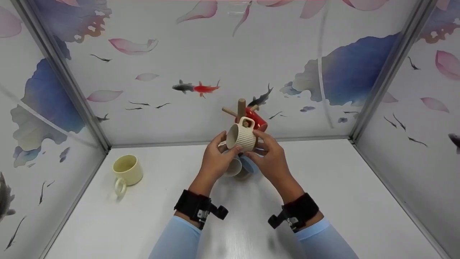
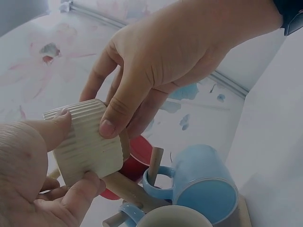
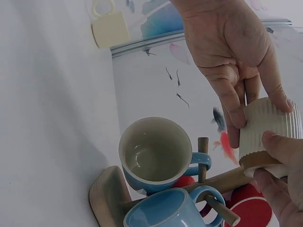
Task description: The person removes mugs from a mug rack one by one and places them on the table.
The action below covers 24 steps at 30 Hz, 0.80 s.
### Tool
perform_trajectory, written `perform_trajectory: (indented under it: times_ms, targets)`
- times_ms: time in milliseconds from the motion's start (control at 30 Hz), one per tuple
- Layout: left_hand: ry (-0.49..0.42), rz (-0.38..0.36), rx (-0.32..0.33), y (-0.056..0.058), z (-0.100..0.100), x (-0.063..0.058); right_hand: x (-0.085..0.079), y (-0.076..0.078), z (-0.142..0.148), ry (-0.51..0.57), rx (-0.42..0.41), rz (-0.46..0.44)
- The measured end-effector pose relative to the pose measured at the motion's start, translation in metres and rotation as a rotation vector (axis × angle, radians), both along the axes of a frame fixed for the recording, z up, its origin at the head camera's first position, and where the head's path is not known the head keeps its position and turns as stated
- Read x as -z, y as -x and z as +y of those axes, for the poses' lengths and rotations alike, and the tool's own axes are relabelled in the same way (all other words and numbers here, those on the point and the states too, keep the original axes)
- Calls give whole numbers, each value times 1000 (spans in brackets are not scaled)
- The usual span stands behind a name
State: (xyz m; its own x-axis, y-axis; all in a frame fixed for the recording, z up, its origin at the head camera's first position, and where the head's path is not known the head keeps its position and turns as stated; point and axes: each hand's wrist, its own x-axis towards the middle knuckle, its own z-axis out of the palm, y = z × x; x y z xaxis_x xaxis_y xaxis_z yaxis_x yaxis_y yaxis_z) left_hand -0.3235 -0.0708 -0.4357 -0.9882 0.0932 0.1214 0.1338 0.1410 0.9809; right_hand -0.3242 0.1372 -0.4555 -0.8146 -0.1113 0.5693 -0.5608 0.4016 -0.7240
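Partly curled, the left fingers (image 1: 218, 139) and right fingers (image 1: 265, 137) pinch the ribbed cream mug (image 1: 245, 139) between them from opposite sides.

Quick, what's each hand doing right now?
Left hand: closed on the cream ribbed cup, holding its open-rim side.
Right hand: closed on the same cup, holding its bottom end.

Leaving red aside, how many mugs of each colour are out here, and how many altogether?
Cream ribbed mug, held by the left hand and right hand: 1
Pale yellow mug with a loop handle, on the white table: 1
Light-blue mugs on the wooden rack, one cream inside, one blue inside: 2
Total: 4
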Motion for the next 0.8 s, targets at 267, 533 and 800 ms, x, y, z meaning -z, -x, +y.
perform_trajectory:
  times_ms: [267, 533, 800]
  targets:
    - [-30, 38, -25, -15, -5, 3, 3, -14, -3, 22, -15, 36]
    - [-27, 111, -59, -29, -2, 2, 5, -23, -4, 59, -25, 76]
    - [32, 169, -131, -42, 1, 1, 12, -32, -6, 33, -38, 94]
